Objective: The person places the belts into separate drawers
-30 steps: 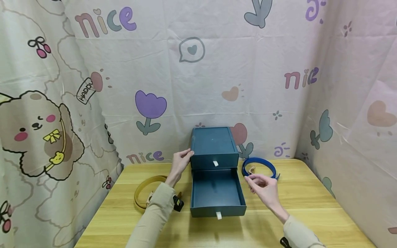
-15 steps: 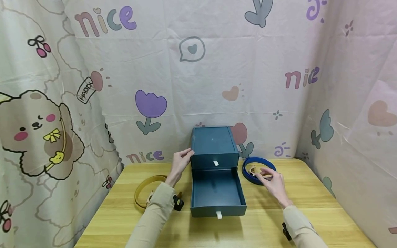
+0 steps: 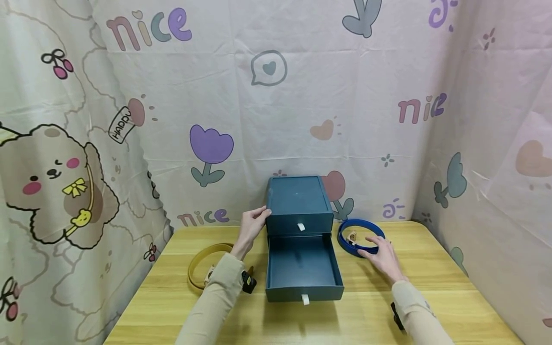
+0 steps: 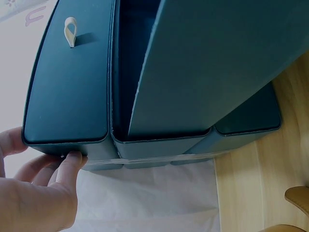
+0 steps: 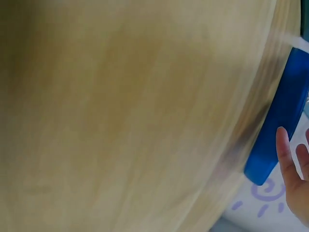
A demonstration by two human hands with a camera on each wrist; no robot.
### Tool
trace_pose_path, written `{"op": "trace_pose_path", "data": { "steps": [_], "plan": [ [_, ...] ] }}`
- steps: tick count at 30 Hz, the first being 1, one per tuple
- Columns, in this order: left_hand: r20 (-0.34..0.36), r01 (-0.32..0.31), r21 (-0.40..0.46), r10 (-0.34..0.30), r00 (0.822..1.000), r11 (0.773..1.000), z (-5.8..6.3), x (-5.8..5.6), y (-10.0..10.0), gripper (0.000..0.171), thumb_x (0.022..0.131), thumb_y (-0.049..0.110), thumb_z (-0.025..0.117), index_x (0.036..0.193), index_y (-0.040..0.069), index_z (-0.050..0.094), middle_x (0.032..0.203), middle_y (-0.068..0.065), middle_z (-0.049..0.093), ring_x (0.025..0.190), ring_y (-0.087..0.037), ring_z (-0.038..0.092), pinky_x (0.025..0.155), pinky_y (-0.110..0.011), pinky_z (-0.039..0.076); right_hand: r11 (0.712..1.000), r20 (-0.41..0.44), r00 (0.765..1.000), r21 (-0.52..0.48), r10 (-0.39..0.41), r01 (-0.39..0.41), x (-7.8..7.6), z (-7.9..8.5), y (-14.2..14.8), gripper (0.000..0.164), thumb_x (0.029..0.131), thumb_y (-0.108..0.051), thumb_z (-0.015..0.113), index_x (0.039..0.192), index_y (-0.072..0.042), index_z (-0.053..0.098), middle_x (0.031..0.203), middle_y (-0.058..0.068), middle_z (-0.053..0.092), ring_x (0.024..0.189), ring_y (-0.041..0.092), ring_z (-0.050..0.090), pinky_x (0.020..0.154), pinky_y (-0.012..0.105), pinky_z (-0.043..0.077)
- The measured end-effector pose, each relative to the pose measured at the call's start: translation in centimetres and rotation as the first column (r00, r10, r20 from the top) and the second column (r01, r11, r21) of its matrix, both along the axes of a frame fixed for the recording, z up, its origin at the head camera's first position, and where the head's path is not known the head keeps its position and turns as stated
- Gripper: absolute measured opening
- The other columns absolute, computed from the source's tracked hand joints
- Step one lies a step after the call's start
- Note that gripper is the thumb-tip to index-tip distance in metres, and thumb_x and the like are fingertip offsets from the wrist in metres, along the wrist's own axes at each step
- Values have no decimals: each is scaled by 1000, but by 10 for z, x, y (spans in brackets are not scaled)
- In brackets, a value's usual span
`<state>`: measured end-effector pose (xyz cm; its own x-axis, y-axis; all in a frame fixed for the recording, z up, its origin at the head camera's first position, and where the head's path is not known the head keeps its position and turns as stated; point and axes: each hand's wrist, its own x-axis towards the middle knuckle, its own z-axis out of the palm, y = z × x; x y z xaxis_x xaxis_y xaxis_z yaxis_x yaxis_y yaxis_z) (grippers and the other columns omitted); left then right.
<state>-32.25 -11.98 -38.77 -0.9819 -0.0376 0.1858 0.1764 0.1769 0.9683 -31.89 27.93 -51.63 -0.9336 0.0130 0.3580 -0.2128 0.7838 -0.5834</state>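
Observation:
A dark teal drawer box [image 3: 297, 194] stands mid-table with one drawer [image 3: 302, 261] pulled out; its inside is bare. My left hand [image 3: 250, 230] grips the box's upper left corner. The left wrist view shows the thumb [image 4: 70, 169] pressed to the box's side, a finger at the top edge and other fingers curled. To the right lies a coiled blue belt [image 3: 347, 247] with a gold buckle [image 3: 351, 237]. My right hand [image 3: 385, 258] is over its near right part, thumb and fingers spread apart. In the right wrist view a straight finger [image 5: 286, 154] overlaps the belt; contact is unclear.
A coiled tan belt [image 3: 195, 261] with a buckle lies left of the box, partly behind the left forearm. The wooden table [image 3: 362, 311] meets a printed cloth [image 3: 276, 120] at the back and sides. White pull tabs [image 3: 305, 299] stick out from the drawer fronts.
My right hand has moved right from beside the pulled-out drawer to the blue belt, and its thumb and fingers have spread. The left hand stays on the box.

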Motion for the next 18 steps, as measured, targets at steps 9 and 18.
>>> {"op": "trace_pose_path", "data": {
  "steps": [9,18],
  "plan": [
    [3,3,-1,-3,1000,1000,1,0,-1,46,100,25,62,138,1,59,148,-15,55,120,-27,60,90,-24,51,998,69,997,-37,45,-42,-8,-5,10,61,87,-28,78,134,5,59,138,32,55,131,54,42,109,67,32],
    [9,-11,-5,11,1000,1000,1,1,0,44,99,23,63,137,2,61,143,-16,60,123,-25,60,89,-25,52,992,133,986,-89,99,-87,-19,-10,16,55,87,-22,79,131,6,61,138,33,56,138,57,34,117,73,9]
  ]
}}
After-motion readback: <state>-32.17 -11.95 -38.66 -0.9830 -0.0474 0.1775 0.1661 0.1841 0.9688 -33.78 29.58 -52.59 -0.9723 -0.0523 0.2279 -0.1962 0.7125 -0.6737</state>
